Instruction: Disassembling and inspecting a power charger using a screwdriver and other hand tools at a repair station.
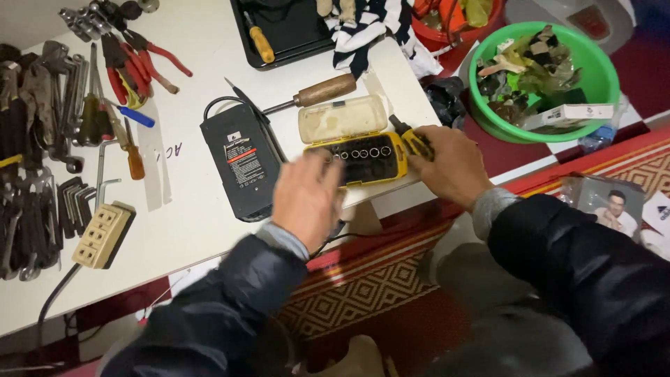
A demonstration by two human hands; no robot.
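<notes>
Two hands work at a yellow bit case (368, 159), lying lid-open near the desk (202, 209) front edge. Right hand (447, 164) grips a yellow-black screwdriver handle (413, 139). Left hand (307, 199) is blurred; its fingers cannot be judged. Case appears light, rigid plastic, with loose bits; best held by its sides.

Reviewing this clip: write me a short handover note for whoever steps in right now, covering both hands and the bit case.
Left hand: blurred, over the left end of the open yellow plastic bit case; grip unclear.
Right hand: at the case's right end, fingers around a yellow-and-black screwdriver handle.
The case lies on the white table, clear lid folded back, most sockets seemingly empty, beside a black battery pack.
Done: case opened.
Left: not evident.
</notes>
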